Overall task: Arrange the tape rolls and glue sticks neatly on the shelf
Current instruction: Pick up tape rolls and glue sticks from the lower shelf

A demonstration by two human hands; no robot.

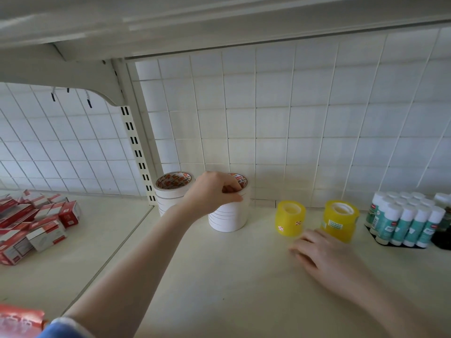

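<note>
The person's left hand (214,191) reaches far back on the cream shelf (219,276) and grips the top of a stack of white tape rolls (229,215), fingers curled over the rim and into the core, thumb pressed on the outer side. That stack stands upright near the wire-grid back panel (292,118). Just beside it to the left, tight against the slotted upright post (139,154), stands a 2nd stack of white tape (170,191), its printed orange core showing on top.

The right hand (322,257) lies low over the shelf, fingers stretched forward and holding nothing; it is blurred. Its fingertips are just in front of 2 yellow tape stacks, one on the left (290,218) and one on the right (340,220), set apart from each other and both upright.

Farther right, a block of glue sticks (402,220) with white caps and teal labels stands in rows on a dark tray. On the neighbouring shelf section to the left, small red and white boxes (36,223) lie in a loose heap.
</note>
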